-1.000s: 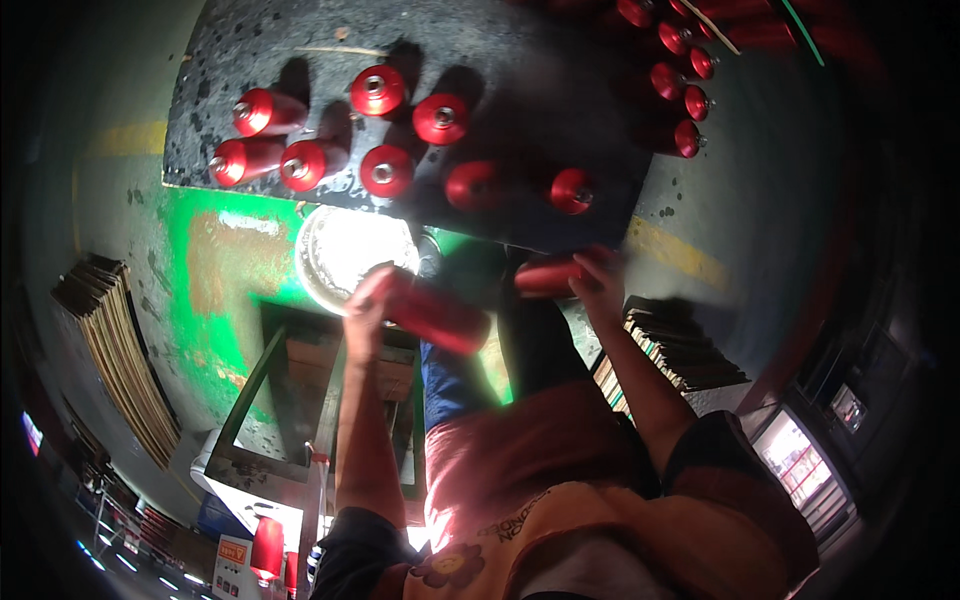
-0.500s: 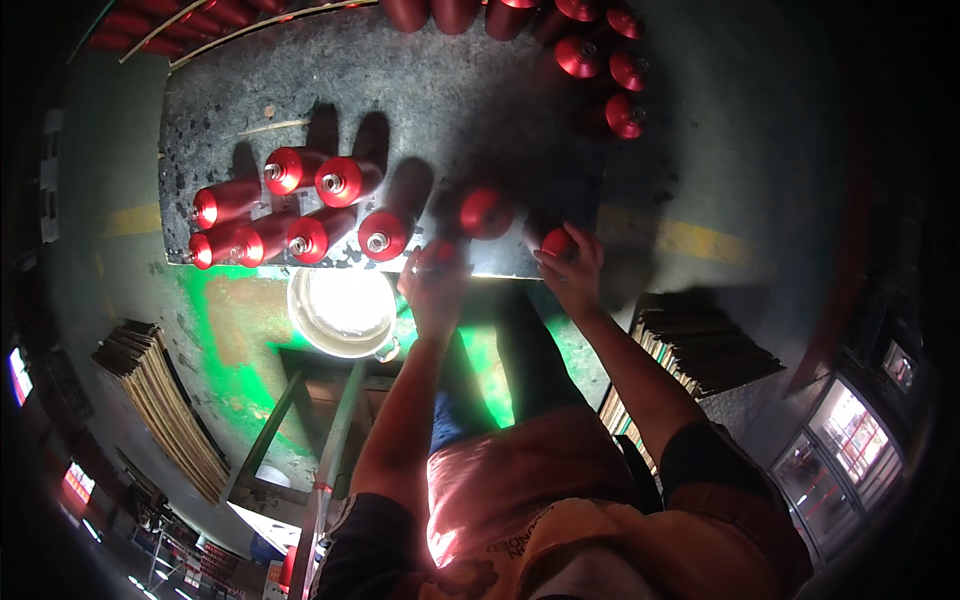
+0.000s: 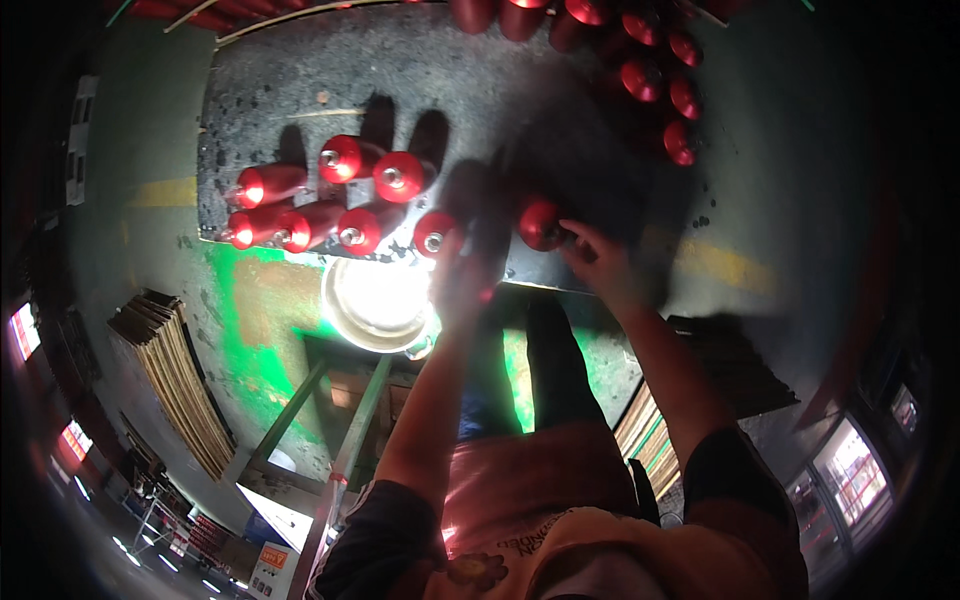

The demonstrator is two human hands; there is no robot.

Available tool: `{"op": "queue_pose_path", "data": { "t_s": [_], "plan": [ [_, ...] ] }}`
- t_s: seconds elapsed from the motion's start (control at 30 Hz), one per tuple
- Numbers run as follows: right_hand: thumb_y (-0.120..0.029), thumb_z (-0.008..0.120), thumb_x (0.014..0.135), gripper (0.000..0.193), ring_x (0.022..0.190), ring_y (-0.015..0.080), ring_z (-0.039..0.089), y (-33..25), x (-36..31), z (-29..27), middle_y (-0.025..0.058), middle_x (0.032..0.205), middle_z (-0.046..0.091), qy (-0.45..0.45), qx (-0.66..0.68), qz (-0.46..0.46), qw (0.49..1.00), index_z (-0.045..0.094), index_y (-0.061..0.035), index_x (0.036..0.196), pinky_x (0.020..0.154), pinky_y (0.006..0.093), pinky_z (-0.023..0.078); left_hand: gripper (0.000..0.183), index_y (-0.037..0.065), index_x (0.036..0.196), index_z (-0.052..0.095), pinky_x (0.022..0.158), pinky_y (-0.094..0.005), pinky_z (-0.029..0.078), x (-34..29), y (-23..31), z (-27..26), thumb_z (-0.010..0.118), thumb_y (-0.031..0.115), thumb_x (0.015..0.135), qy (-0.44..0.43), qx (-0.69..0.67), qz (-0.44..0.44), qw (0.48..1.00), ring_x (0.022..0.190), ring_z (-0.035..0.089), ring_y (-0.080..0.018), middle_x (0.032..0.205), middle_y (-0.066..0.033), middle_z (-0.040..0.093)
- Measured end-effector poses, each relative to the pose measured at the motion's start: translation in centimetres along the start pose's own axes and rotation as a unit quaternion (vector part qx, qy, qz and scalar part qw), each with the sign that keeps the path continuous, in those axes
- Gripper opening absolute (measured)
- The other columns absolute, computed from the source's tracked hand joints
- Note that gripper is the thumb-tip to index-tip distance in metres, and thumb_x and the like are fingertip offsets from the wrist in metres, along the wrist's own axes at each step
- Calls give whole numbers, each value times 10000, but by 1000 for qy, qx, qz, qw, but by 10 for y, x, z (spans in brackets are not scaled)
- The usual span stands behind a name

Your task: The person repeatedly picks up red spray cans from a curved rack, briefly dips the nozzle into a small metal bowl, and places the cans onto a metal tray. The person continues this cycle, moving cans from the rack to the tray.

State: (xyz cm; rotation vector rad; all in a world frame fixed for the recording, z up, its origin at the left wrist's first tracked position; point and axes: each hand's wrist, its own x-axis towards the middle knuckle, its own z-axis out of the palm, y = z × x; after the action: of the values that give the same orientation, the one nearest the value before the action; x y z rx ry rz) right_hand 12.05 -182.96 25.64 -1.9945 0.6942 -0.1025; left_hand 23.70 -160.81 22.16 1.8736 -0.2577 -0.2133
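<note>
Red metal bottles with rounded shoulders and narrow necks stand on a dark, scuffed table [image 3: 300,75]. My right hand [image 3: 598,260] has bent fingers at the right side of one red bottle [image 3: 540,224]; they appear to touch its shoulder. My left hand [image 3: 464,272] is smeared by motion at the table's near edge. A small red patch shows beside it, but what it belongs to is unclear. Just beyond that hand stands another red bottle [image 3: 434,234] with an open silvery neck. Further left is a group of similar bottles [image 3: 358,231].
Below the table's near edge sits a brightly lit round metal pot [image 3: 378,305]. More red bottles [image 3: 642,80] line the far right edge. Stacked flat boards [image 3: 175,375] stand at left, more boards [image 3: 650,425] at right. A metal frame [image 3: 350,435] is beside my left arm.
The view has shifted, so the table sits further right. My left hand has moved left relative to the bottles. The bottle formerly in my right hand no longer shows there; that hand is now at another bottle.
</note>
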Motion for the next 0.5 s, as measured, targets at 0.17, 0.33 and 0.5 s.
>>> {"op": "queue_pose_path", "data": {
  "t_s": [0.17,0.33,0.5],
  "plan": [
    [-209,797,817,417,621,110,589,-8,13,36,28,743,641,-2,56,9,998,679,-204,1217,606,281,506,470,35,1310,566,594,-259,488,34,-6,-39,702,23,861,-87,65,33,994,660,583,-116,860,-32,628],
    [-205,780,846,360,779,107,654,-1,-5,52,48,874,710,23,32,93,995,687,-175,1192,685,274,527,209,95,1080,700,741,-365,535,49,4,-54,658,149,882,-228,61,-164,958,818,684,-251,917,-105,698],
    [-86,730,867,320,1038,167,654,-33,-78,16,71,1132,706,-4,54,-43,998,678,-55,1180,937,319,513,225,126,988,692,726,-344,539,-16,87,-121,767,217,796,-155,-14,13,988,800,694,-216,913,-86,696]
  ]
}}
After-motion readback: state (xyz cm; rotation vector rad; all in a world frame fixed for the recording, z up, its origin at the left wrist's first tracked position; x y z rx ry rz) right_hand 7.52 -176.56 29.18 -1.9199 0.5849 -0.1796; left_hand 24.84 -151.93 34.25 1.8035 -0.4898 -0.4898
